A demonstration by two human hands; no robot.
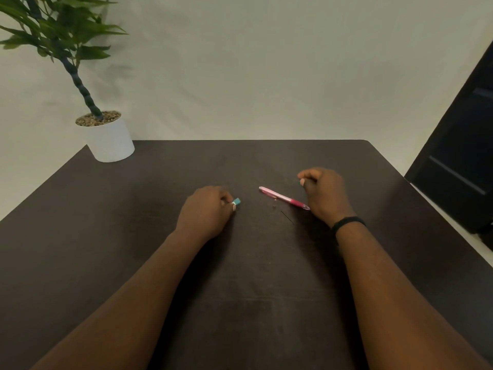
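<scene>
A pink mechanical pencil (283, 198) lies slantwise on the dark table (133, 222) between my hands. My left hand (206, 212) rests on the table and pinches a small teal case (236, 202) between thumb and fingertips. My right hand (324, 194) is to the right of the pencil, fingers curled, thumb and forefinger pressed together at its left side. Nothing is plainly visible between those fingertips. A thin dark lead (287, 217) lies on the table just in front of the pencil, with two tiny specks (275, 203) beside it.
A white pot (110, 141) with a green plant stands at the table's far left corner. A black piece of furniture (458, 161) stands past the right edge. A pale wall runs behind the table. A black band circles my right wrist (348, 222).
</scene>
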